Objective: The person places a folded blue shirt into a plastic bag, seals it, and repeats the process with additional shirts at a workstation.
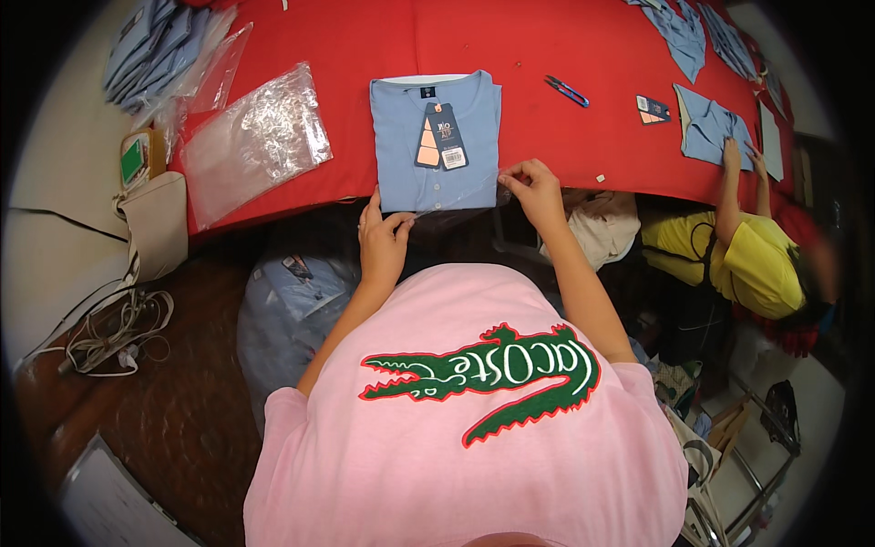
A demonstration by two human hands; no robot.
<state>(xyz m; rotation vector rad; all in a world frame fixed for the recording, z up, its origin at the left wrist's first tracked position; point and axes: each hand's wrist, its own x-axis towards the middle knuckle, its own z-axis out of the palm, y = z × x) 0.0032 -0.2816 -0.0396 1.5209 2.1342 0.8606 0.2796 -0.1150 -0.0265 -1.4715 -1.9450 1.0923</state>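
Observation:
A folded light-blue shirt point(392, 132) lies on the red-covered table in front of me, buttons showing. On its chest rests a dark hang tag point(447, 132) with peach panels and a white label. A clear plastic bag point(460, 198) crosses the shirt's lower edge; how far it reaches over the shirt is hard to see. At the lower left corner, my left hand point(381, 244) pinches the bag's edge between thumb and finger. My right hand point(536, 191) pinches the bag's other side, by the shirt's right edge.
Another clear bag point(260, 146) lies flat to the left, near a stack of folded blue shirts point(150, 50). Thread snips point(567, 90) and a loose tag point(653, 109) lie to the right. A co-worker in yellow point(752, 264) handles a blue garment point(711, 128) at the far right.

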